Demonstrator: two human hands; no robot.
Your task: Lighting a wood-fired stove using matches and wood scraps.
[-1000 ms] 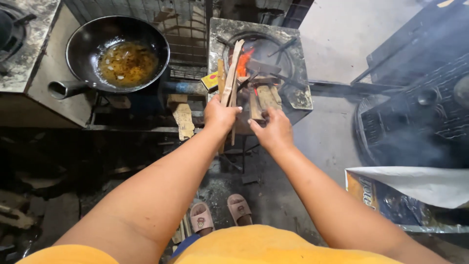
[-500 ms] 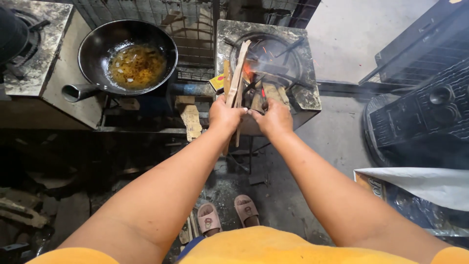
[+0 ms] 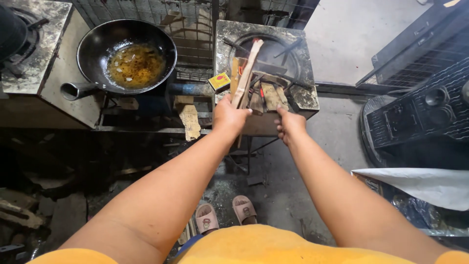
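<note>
Sticks [image 3: 245,73] gripped tight in left hand [image 3: 229,117], right hand [image 3: 289,124] closed on wood [image 3: 281,100] at stove [image 3: 305,98] front edge; best kept low, fingers off flames.

Looks like a rough outdoor-style cooking area: wood-fired stove [image 3: 266,63], oily black wok [image 3: 126,55] left, sooty concrete floor [image 3: 337,142].

Small box: I see a flat rectangular yellow cardboard matchbox with a red mark [image 3: 219,81], lying tilted on the stove's left edge.
Large package: I note a crumpled white-topped sack with orange and dark printed side [image 3: 415,188], standing at the lower right, partly cut off.
</note>
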